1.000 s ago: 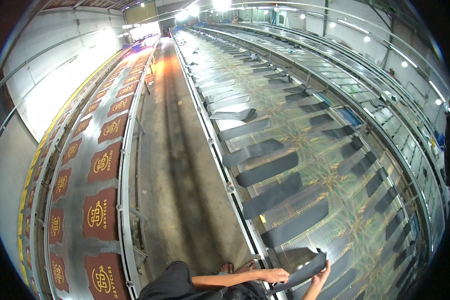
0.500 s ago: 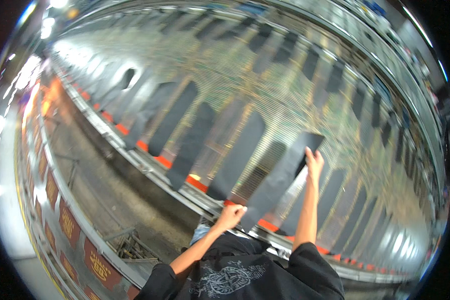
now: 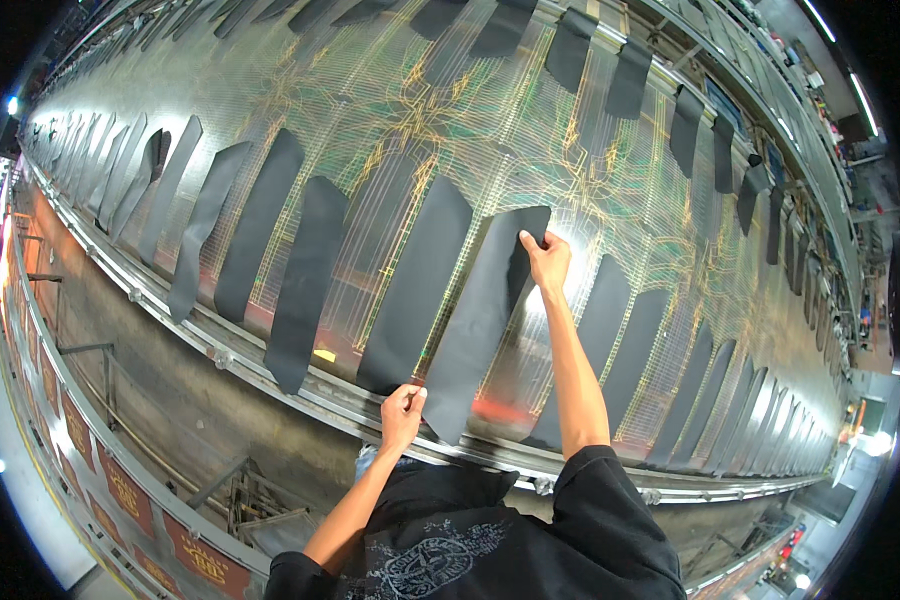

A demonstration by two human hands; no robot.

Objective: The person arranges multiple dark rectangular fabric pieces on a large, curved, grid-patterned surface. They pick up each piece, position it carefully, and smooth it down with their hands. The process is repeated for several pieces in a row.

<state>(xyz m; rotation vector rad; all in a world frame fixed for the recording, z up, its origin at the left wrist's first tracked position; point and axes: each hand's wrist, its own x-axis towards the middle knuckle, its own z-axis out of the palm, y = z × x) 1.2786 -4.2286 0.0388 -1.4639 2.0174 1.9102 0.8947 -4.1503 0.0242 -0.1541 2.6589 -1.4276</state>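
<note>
A long dark grey fabric piece (image 3: 475, 320) lies slantwise over the printed table, its far end slightly lifted at the right edge. My right hand (image 3: 548, 262) pinches that edge near the far end, thumb and fingers closed on the cloth. At the near end, my left hand (image 3: 402, 418) has its fingertips pinched together at the piece's left edge. Close along the left side lies another dark panel (image 3: 420, 285), flat on the table. To the right, beyond my right forearm, rest more such panels (image 3: 635, 345).
The long table (image 3: 370, 225) carries green and yellow line patterns, with rows of dark panels along both sides. A metal rail (image 3: 240, 362) runs along its near edge. Left of it are a lower walkway (image 3: 185, 395) and a railing with brown-red patterned panels (image 3: 130, 495).
My view has turned, so the table appears shifted. The fabric piece, raised higher before, now lies flatter and closer to the panel on its left. Both hands stay at its ends.
</note>
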